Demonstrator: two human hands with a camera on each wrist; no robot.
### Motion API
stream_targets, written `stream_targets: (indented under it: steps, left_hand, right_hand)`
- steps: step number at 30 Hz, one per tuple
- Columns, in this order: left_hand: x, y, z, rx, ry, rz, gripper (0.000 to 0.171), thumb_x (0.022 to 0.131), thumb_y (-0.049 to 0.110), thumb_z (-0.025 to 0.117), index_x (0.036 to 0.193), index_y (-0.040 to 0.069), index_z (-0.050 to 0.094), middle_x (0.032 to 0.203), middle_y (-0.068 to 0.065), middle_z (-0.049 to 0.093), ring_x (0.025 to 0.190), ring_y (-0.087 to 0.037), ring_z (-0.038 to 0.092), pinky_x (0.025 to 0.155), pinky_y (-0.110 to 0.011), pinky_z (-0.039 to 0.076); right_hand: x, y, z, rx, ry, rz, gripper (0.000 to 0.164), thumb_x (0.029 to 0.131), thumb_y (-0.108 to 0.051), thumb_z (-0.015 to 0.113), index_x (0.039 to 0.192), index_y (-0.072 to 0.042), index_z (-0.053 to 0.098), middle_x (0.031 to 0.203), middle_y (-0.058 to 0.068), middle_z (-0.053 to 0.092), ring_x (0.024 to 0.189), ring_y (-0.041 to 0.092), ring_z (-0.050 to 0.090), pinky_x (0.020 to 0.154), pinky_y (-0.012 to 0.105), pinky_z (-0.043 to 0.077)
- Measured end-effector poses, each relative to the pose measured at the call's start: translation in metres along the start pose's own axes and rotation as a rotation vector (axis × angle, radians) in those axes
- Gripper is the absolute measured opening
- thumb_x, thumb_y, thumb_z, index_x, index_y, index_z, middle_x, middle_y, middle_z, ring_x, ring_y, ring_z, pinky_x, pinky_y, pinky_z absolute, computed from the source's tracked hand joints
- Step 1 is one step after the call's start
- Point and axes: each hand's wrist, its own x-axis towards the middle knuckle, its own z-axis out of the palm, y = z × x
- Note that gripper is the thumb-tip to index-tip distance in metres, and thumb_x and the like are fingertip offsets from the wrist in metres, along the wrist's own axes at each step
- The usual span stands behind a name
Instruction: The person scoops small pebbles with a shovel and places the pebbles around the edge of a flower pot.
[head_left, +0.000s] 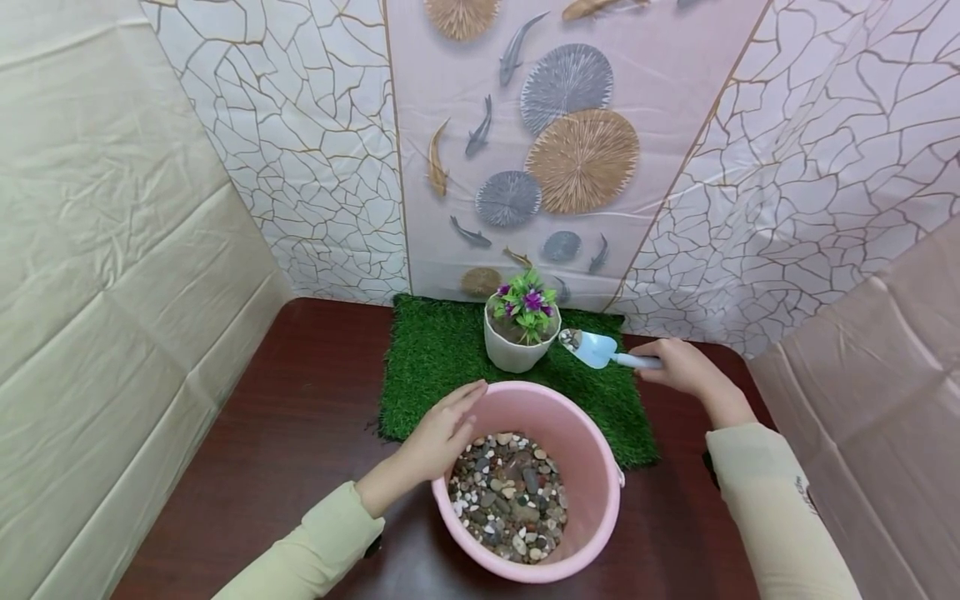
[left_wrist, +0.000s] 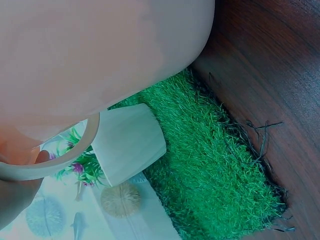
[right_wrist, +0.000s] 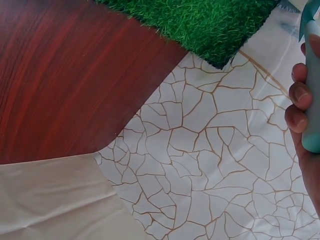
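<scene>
A pink bucket (head_left: 542, 390) holds mixed pebbles (head_left: 517, 500) at its bottom. My left hand (head_left: 437, 437) rests on the left part of its rim, fingers lying nearly straight and thumb apart from them. In the left wrist view, the bucket's outer wall (left_wrist: 100, 50) fills the upper left. My right hand (head_left: 678, 367) grips the pale handle of a hand trowel (head_left: 596, 350). A few pebbles (head_left: 571, 339) lie at the blade's tip, beside a white flower pot (head_left: 513, 358). Curled fingers (right_wrist: 300, 95) round the handle show in the right wrist view; most of the blade is out of that frame.
The pot bears a leafy plant with purple flowers (head_left: 528, 302) and stands on a green grass mat (head_left: 431, 342). Beneath is a dark reddish-brown table (head_left: 300, 433). A patterned cloth (head_left: 322, 150) hangs behind; beige cloth (head_left: 97, 292) flanks the left side.
</scene>
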Motion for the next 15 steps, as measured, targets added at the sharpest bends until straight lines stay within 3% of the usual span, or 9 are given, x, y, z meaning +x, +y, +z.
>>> stream_targets:
  steps: [6, 15]
  left_hand:
    - [0.0, -0.002, 0.0, 0.002, 0.004, -0.005, 0.047, 0.096, 0.006, 0.044, 0.142, -0.001, 0.038, 0.149, -0.014, 0.037, 0.13, -0.028, 0.044, 0.089, -0.04, 0.043]
    - [0.0, -0.001, 0.0, -0.002, 0.002, -0.007, 0.047, 0.096, 0.005, 0.044, 0.142, -0.001, 0.039, 0.149, -0.015, 0.037, 0.133, -0.03, 0.041, 0.09, -0.041, 0.043]
  right_hand:
    - [0.008, -0.001, -0.003, -0.043, 0.0, -0.014, 0.027, 0.084, -0.01, 0.066, 0.108, 0.003, 0.069, 0.086, 0.01, 0.071, 0.059, 0.01, 0.049, 0.056, 0.029, 0.04]
    - [0.022, -0.003, -0.006, -0.1, 0.01, -0.035, 0.028, 0.083, -0.011, 0.068, 0.108, 0.003, 0.069, 0.092, 0.016, 0.071, 0.064, 0.015, 0.058, 0.058, 0.033, 0.046]
